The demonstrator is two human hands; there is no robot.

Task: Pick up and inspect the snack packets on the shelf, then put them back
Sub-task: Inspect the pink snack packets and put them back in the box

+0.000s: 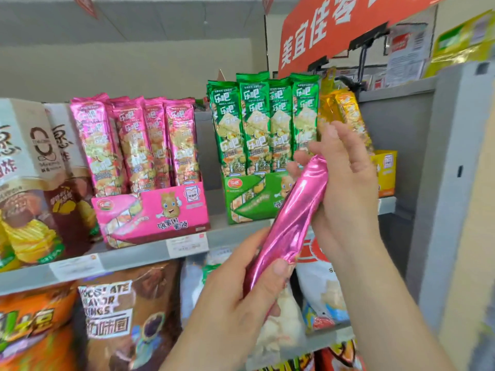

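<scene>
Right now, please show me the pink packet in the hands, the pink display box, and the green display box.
pink packet (pixel 290 218), head view, shiny middle of the wrapper.
pink display box (pixel 150 222), head view, front face.
green display box (pixel 249 200), head view, front face.

The pink packet (pixel 289 223) is super shiny metallic foil, smooth but creased, with bright glare streaks. Same glossy foil on the boxed pink packets (pixel 134 143), green packets (pixel 262 121) and yellow packets (pixel 345 108). The pink box (pixel 160 212) and green box (pixel 249 196) look like printed cardboard with a slight sheen. The shelf edge (pixel 134 257) is matt grey, with a paper price label (pixel 187 245).
</scene>
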